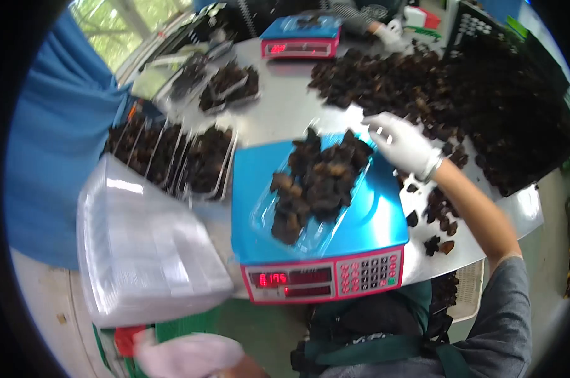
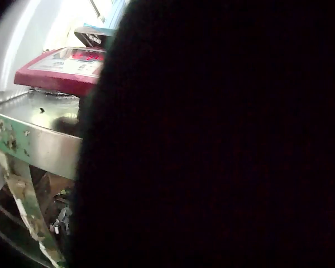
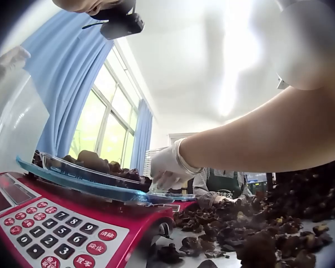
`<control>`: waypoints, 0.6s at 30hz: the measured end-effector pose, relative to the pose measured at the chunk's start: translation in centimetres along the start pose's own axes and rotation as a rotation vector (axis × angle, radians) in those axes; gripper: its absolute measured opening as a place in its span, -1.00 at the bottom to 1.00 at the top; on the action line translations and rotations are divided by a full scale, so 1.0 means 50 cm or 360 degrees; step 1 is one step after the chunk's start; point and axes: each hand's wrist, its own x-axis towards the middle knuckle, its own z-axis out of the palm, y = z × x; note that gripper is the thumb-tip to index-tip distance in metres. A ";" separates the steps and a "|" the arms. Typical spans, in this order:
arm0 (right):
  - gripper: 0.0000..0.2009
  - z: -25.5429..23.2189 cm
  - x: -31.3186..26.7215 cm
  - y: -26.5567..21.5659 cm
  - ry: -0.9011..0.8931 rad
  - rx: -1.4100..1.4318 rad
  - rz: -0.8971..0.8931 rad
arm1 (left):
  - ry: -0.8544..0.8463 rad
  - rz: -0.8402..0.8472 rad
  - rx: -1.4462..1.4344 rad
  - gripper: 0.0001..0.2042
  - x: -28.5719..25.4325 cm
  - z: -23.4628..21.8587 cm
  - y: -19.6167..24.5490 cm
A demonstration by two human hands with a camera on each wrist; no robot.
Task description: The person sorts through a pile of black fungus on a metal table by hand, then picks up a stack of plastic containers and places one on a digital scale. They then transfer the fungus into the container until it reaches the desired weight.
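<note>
A clear plastic tray [image 1: 260, 217] of dark, dried mushroom-like pieces [image 1: 323, 183] sits on the blue pan [image 1: 379, 233] of a red digital scale [image 1: 291, 293]. My white-gloved right hand [image 1: 401, 145] is over the pan's far right corner, fingertips close to the tray's far end. In the right wrist view, that hand [image 3: 170, 167] has its fingers pointing down beside the tray's edge. Low at the left, my gloved left hand [image 1: 190, 356] is motion-blurred, near a red object [image 1: 127, 340] and below a stack of clear trays [image 1: 153, 246]. The left wrist view is mostly blacked out.
Filled trays [image 1: 206, 160] stand left of the scale. Loose pieces [image 1: 386, 82] are heaped at the back right beside a large black crate [image 1: 512, 107]. Across the table are a second scale [image 1: 301, 47] and another person's gloved hand [image 1: 392, 38]. A pale basket [image 1: 471, 290] is below the front edge.
</note>
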 end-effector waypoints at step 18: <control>-0.82 0.059 0.151 -0.015 -0.0622 0.0305 0.0063 | -0.1631 -0.1640 -0.0899 -0.86 -0.054 0.137 0.076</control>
